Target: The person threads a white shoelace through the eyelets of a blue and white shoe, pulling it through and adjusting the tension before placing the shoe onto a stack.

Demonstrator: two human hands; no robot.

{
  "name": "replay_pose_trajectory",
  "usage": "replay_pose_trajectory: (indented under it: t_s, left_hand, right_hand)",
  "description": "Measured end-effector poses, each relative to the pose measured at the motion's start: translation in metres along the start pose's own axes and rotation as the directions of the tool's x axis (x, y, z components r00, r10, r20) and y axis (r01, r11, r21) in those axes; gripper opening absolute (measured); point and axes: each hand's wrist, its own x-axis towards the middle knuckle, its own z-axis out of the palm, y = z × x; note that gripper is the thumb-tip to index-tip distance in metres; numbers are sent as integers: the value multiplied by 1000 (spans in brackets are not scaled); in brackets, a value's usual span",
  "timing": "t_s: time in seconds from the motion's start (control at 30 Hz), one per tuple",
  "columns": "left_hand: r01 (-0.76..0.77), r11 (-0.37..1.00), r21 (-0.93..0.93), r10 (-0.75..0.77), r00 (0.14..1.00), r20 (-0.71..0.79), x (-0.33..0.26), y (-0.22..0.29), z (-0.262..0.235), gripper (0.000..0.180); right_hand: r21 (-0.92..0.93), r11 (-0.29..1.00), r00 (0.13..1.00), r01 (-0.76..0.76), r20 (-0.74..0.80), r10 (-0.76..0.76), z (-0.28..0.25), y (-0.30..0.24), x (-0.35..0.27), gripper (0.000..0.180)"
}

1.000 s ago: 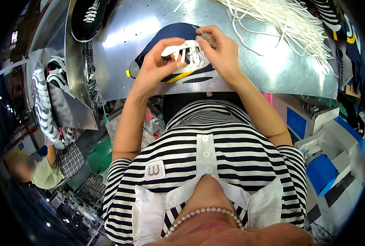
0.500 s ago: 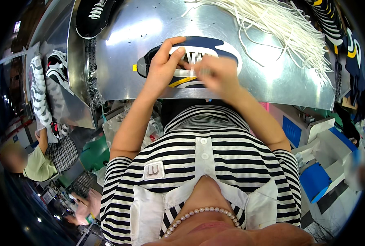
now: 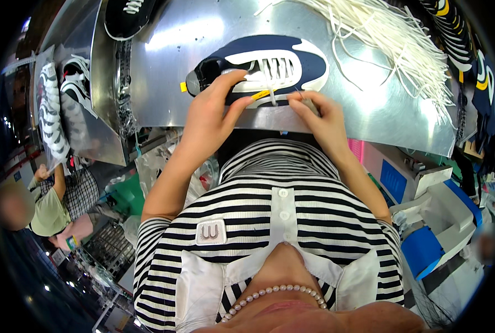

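A navy and white sneaker [image 3: 314,55] with a yellow stripe lies on its sole on the metal worktable, toe to the right. White lace [image 3: 278,69] crosses its eyelets, and one loose lace end [image 3: 273,97] hangs over the near side. My left hand [image 3: 208,114] grips the sneaker's near side by the opening, index finger above and thumb lower down. Just off the near toe side, my right hand [image 3: 324,115] is closed in a pinch. A thin dark sliver shows at its fingertips; the rest of what it holds is hidden.
White laces [image 3: 386,44] lie in a loose heap at the far right. A black shoe [image 3: 126,19] stands far left, beside wrapped soles [image 3: 52,116]. More shoe parts [image 3: 483,83] hang at the right edge. Below right is an open box [image 3: 436,222]. Another person [image 3: 50,211] works at left.
My right hand has moved off the lacing toward the near right, uncovering the laces. My left hand has slid down the near side. The loose lace end now hangs over the side.
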Motion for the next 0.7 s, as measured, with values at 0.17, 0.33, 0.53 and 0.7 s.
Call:
replay_pose_trajectory:
  t_s: [0.17, 0.33, 0.53, 0.7]
  left_hand:
    - [11, 999, 44, -9, 999, -47, 7, -2, 15, 21]
    - [32, 999, 27, -31, 999, -19, 8, -10, 13, 22]
    - [76, 997, 18, -76, 997, -10, 6, 0, 17, 25]
    - [77, 990, 122, -65, 993, -100, 10, -3, 27, 24]
  right_hand:
    - [-224, 925, 941, 307, -77, -331, 28, 12, 29, 20]
    - [316, 946, 994, 72, 58, -96, 30, -9, 26, 16]
    - [310, 944, 994, 112, -40, -105, 46, -14, 40, 16]
    - [223, 928, 954, 298, -78, -288, 44, -10, 38, 29]
